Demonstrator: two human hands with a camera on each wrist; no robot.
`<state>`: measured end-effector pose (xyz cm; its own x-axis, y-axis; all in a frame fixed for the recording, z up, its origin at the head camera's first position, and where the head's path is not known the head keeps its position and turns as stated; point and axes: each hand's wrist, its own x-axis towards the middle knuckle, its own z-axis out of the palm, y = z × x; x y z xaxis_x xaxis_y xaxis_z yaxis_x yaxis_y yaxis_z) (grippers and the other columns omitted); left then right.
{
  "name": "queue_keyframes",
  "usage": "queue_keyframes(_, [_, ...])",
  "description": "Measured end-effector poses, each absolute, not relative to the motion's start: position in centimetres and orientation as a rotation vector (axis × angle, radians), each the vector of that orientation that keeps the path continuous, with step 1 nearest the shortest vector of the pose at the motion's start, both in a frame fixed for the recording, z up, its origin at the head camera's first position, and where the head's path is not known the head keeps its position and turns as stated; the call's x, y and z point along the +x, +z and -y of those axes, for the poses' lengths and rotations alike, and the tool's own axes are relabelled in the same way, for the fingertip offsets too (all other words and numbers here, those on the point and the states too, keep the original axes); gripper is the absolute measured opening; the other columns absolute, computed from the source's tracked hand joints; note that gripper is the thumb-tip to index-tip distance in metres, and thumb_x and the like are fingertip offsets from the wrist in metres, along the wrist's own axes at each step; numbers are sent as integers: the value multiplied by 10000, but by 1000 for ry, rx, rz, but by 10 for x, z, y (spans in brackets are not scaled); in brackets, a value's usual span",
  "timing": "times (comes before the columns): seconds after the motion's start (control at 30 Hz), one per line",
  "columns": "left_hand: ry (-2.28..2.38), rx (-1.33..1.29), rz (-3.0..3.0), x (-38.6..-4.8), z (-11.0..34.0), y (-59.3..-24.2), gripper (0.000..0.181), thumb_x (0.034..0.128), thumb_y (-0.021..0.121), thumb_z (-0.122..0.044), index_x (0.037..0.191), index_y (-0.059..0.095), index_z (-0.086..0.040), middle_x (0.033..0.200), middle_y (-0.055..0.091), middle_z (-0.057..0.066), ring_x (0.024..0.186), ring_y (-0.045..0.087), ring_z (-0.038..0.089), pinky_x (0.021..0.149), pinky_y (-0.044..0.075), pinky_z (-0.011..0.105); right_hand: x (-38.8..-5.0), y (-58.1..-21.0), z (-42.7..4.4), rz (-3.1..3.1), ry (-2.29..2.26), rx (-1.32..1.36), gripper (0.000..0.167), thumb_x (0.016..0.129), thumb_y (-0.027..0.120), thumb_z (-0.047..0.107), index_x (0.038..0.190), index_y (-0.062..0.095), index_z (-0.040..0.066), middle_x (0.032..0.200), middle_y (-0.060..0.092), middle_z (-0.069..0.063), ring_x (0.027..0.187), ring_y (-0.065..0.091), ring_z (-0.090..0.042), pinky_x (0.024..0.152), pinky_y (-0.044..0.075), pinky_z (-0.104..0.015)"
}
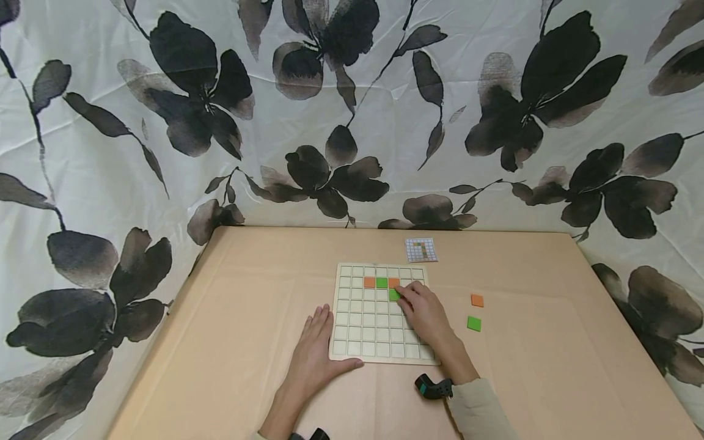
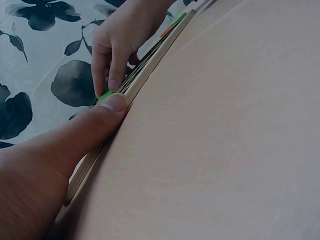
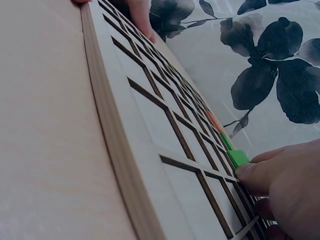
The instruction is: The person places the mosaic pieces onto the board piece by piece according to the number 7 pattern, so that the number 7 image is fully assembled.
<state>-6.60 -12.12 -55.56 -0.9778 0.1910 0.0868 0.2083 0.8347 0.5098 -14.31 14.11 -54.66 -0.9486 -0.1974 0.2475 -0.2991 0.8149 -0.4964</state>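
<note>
Pinch of right hand [image 1: 426, 310] on green tile [image 3: 237, 158]

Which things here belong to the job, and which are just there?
In the job:
- grid board
- green tile pinched by the right hand
- row of three tiles
- probably: loose orange tile, loose green tile, small grid card

Just there:
- floral cloth
- black wrist device
</note>
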Motion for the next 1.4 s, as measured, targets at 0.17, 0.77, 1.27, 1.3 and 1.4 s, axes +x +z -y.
queue_keyframes(0.17, [-832, -319, 2979, -66, 120, -555, 1255, 645, 748, -778, 1527, 360, 25, 1645, 283, 159, 1560, 209, 276, 1320, 147, 372, -145, -549, -143, 2775, 772, 454, 304, 911, 729, 112, 1208, 730, 49, 1043, 638, -57, 890, 603, -202, 729, 552, -361])
queue_keyframes(0.77, [-851, -311, 2981, -67, 119, -555, 1255, 641, 754, -774, 1527, 362, 23, 1646, 281, 160, 1561, 201, 278, 1322, 135, 375, -146, -549, -144, 2750, 788, 481, 249, 910, 722, 92, 1155, 759, 69, 1073, 642, -59, 952, 618, -234, 753, 547, -405])
queue_keyframes(1.27, [-854, -316, 2969, -66, 119, -558, 1258, 644, 753, -774, 1531, 353, 24, 1646, 285, 153, 1561, 203, 269, 1322, 130, 364, -143, -540, -146, 2851, 916, 378, 258, 944, 693, 136, 1194, 740, 90, 1085, 656, -21, 987, 619, -195, 855, 593, -375])
queue_keyframes(1.3, [-851, -319, 2965, -66, 119, -558, 1256, 644, 750, -777, 1527, 359, 26, 1643, 290, 157, 1560, 210, 274, 1321, 136, 368, -143, -539, -147, 2850, 918, 379, 257, 947, 690, 139, 1194, 738, 88, 1085, 656, -19, 981, 616, -188, 848, 591, -369])
queue_keyframes(1.4, [-846, -321, 2966, -66, 119, -559, 1254, 647, 745, -780, 1525, 361, 29, 1643, 289, 156, 1560, 208, 273, 1321, 136, 370, -143, -538, -148, 2839, 932, 385, 255, 945, 692, 141, 1189, 735, 83, 1082, 652, -21, 943, 600, -168, 807, 580, -356])
